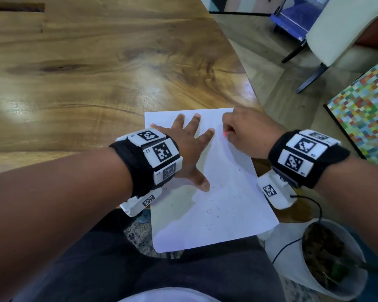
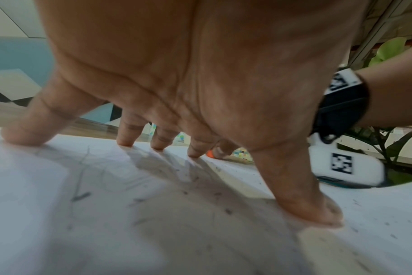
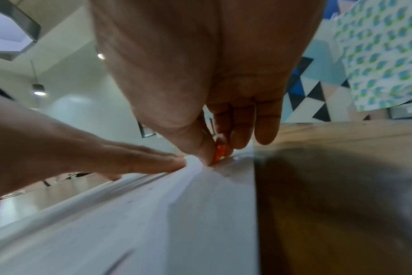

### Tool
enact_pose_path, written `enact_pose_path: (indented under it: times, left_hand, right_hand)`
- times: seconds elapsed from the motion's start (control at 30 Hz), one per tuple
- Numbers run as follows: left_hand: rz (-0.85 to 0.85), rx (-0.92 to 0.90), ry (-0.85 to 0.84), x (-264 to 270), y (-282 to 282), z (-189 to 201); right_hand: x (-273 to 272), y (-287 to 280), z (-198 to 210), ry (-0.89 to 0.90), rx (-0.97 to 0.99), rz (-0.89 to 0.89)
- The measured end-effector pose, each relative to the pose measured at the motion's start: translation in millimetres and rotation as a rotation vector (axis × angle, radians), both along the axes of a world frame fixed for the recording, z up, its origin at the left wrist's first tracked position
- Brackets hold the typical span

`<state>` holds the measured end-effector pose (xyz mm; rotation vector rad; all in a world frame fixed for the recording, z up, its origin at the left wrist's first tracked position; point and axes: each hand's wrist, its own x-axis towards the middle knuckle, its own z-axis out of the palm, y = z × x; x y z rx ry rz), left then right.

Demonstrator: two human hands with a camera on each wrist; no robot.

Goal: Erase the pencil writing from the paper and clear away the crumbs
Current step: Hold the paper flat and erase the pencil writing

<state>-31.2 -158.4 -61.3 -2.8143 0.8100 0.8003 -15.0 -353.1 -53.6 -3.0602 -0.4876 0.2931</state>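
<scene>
A white sheet of paper (image 1: 223,203) lies at the near edge of the wooden table (image 1: 96,73), its lower part hanging over the edge. My left hand (image 1: 183,138) lies flat on the upper left of the sheet, fingers spread and pressing it down. At the sheet's upper right, my right hand (image 1: 242,131) pinches a small orange eraser (image 1: 225,134) between thumb and fingers, its tip on the paper. In the right wrist view the eraser (image 3: 219,153) shows between thumb and fingertips. Dark eraser crumbs (image 1: 212,211) are scattered over the lower paper, also crumbs (image 2: 139,201) under my left palm.
A white pot with a plant (image 1: 323,253) stands on the floor at the lower right, close to my right wrist. A colourful checkered rug (image 1: 367,112) and a pale chair (image 1: 340,33) lie right of the table. The table stretches far to the left and back.
</scene>
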Motion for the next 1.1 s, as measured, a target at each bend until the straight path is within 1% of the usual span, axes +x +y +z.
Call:
enact_pose_path:
  times: [0.1, 0.17, 0.23, 0.3, 0.37, 0.43, 0.53, 0.63, 0.73, 0.83, 0.9, 1.1]
  left_hand:
    - [0.005, -0.005, -0.004, -1, 2, 1]
    - [0.011, -0.01, -0.004, -1, 2, 1]
    - [0.018, -0.01, -0.008, 0, 2, 0]
    - [0.019, -0.007, -0.008, 0, 2, -1]
    - [0.016, -0.007, -0.007, 0, 2, -2]
    - [0.011, -0.013, -0.01, 0, 2, -3]
    - [-0.005, -0.019, -0.009, 0, 2, -3]
    - [-0.006, -0.021, 0.016, 1, 1, -1]
    - [0.002, -0.028, 0.03, 1, 0, -1]
    - [0.003, -0.027, 0.025, 0, 0, -2]
    - [0.0, -0.024, 0.019, 0, -1, -2]
    - [-0.006, -0.006, 0.013, 0, 0, 0]
  right_hand:
    - [16, -2, 3, 0.007, 0.006, -0.077]
    - [15, 0, 4, 0.01, -0.005, -0.076]
    - [5, 3, 4, 0.011, -0.017, -0.011]
    - [-9, 7, 3, 0.051, -0.024, 0.085]
    - [-14, 7, 2, 0.065, -0.018, 0.114]
    - [-5, 2, 3, 0.017, -0.022, 0.064]
    - [20, -8, 5, 0.004, -0.002, -0.081]
    - [30, -13, 8, 0.016, 0.0, -0.103]
    - [18, -13, 10, 0.042, 0.017, -0.059]
    - [-7, -7, 6, 0.084, 0.041, 0.063]
    - [-15, -5, 3, 0.076, 0.021, 0.1]
    - [24, -10, 4, -0.012, 0.003, -0.063]
